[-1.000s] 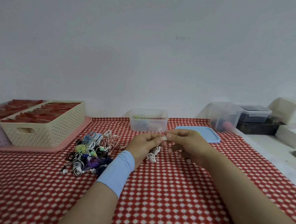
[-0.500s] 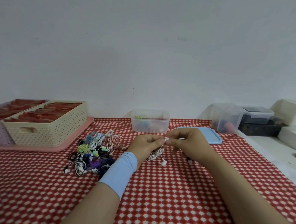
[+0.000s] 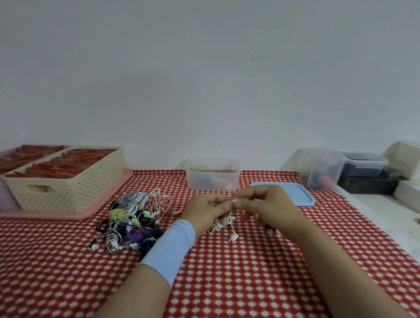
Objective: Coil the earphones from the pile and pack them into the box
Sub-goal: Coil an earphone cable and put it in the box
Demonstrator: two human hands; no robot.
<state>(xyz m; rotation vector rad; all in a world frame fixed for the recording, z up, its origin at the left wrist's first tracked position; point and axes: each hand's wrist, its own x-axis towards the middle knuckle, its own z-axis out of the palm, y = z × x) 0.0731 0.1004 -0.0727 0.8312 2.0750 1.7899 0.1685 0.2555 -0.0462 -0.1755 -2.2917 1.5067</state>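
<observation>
Both our hands meet above the middle of the worktop [image 3: 221,293], a table spread with a red-and-white checked cloth. Our left hand [image 3: 205,213], with a pale blue band at the wrist, is closed around a white earphone [image 3: 222,221] whose half-wound cable bunches below the palm; one bud dangles to the cloth. Our right hand [image 3: 267,206] pinches the top of the same cable between thumb and forefinger, its other fingers loosely curled, touching the left hand's fingertips.

Toward the near edge the cloth lies bare on both sides of our forearms, which leaves us wide room there. Just left of our left wrist sits the pile of earphones [image 3: 134,218], a mixed tangle of blue, yellow, pink-white, black-and-white and purple cables.

Toward the far edge, behind our hands, stands the clear plastic box [image 3: 213,174], open, with a few coloured coils at its bottom. Its blue lid [image 3: 294,193] lies flat just to the right. At the far left corner a cream perforated basket [image 3: 66,190] rests on a pink tray [image 3: 55,215], filled with red items we cannot identify. Past the cloth's right edge stand a clear tub [image 3: 321,168] and other stacked containers.
</observation>
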